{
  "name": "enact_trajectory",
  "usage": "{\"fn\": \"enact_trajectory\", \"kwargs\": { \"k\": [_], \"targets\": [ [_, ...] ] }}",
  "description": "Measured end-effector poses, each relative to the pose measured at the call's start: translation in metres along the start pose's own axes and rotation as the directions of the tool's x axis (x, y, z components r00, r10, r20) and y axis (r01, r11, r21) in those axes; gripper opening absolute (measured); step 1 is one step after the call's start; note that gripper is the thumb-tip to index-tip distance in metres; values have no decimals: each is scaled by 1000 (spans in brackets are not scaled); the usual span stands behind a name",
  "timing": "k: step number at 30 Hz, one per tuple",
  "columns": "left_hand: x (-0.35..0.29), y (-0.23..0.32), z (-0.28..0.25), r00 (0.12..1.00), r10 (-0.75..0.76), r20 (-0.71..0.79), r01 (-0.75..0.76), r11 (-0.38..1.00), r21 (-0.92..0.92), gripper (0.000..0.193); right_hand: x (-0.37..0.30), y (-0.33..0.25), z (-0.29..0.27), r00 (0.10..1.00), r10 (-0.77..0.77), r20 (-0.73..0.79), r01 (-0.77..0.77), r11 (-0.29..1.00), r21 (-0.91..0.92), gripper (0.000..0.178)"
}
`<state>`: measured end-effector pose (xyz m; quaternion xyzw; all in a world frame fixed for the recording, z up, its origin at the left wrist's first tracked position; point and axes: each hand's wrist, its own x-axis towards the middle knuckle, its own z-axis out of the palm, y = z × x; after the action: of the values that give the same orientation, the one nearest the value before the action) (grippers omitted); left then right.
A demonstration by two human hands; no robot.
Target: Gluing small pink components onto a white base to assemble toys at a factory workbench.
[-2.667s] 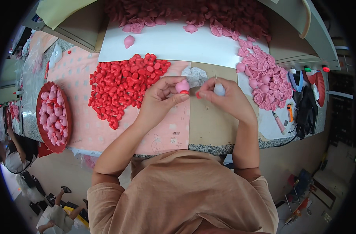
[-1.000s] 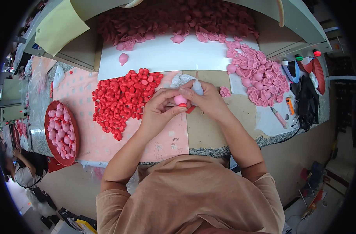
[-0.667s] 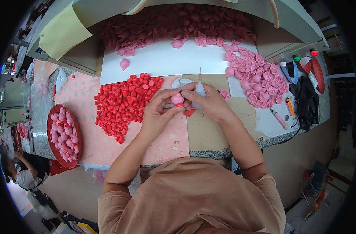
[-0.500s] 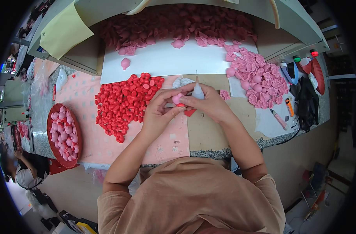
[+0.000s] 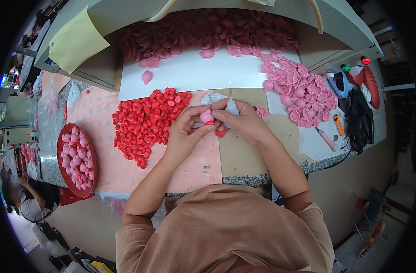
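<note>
Both hands are closed and working close together above the surface (image 5: 246, 180), near its front edge. The left hand (image 5: 183, 131) grips a pink rounded piece (image 5: 206, 116) between thumb and fingers. The piece is held off the surface, narrow tip away from the wearer, with a red base (image 5: 210, 122) on its near end. The right hand (image 5: 248, 123) grips a needle-tipped squeeze bottle (image 5: 232, 108), pale and translucent, its needle pointing away from the wearer. The right thumb is at the pink rounded piece; contact cannot be confirmed.

Left of the hands, a heap of glossy red parts (image 5: 146, 125) lies on a pink patterned sheet (image 5: 112, 177). Farther left stands a red scalloped bowl (image 5: 80, 193), filled with pink-and-red pieces (image 5: 76, 157). Below the hands, a brown board (image 5: 244, 159) carries a flat red scrap (image 5: 222, 133); a crumpled white tissue (image 5: 211, 98) lies just beyond them.

To the right are a pile of pink petal-like parts (image 5: 303, 98), a pink tube (image 5: 326, 139) and an orange-handled object (image 5: 338, 124). One pink part (image 5: 147, 77) lies apart on a white sheet (image 5: 180, 73) at the back.
</note>
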<state>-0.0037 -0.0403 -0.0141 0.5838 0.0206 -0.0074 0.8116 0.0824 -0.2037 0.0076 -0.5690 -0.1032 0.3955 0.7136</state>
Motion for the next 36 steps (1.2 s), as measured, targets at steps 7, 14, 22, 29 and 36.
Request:
{"fn": "enact_trajectory", "kwargs": {
  "k": [7, 14, 22, 29, 36],
  "targets": [
    [-1, 0, -4, 996, 3, -91, -5, 1000, -27, 44, -16, -22, -14, 962, -154, 224, 270, 639, -720, 22],
    [0, 4, -1, 994, -14, -105, 8, 999, -53, 44, -29, -12, 1, 960, -189, 206, 267, 397, -878, 23],
    [0, 0, -2, 997, 23, -67, -20, 999, 35, 47, -18, -29, -7, 990, -130, -61, 105, 943, -315, 15],
    [0, 0, 0, 995, 63, -74, -55, 993, 103, 44, -7, -13, 11, 971, -212, -113, 141, 883, -448, 15],
    [-1, -4, -3, 997, -2, -81, 3, 1000, 10, 45, -3, -2, 16, 962, -252, -106, 182, 880, -439, 14]
  ]
}}
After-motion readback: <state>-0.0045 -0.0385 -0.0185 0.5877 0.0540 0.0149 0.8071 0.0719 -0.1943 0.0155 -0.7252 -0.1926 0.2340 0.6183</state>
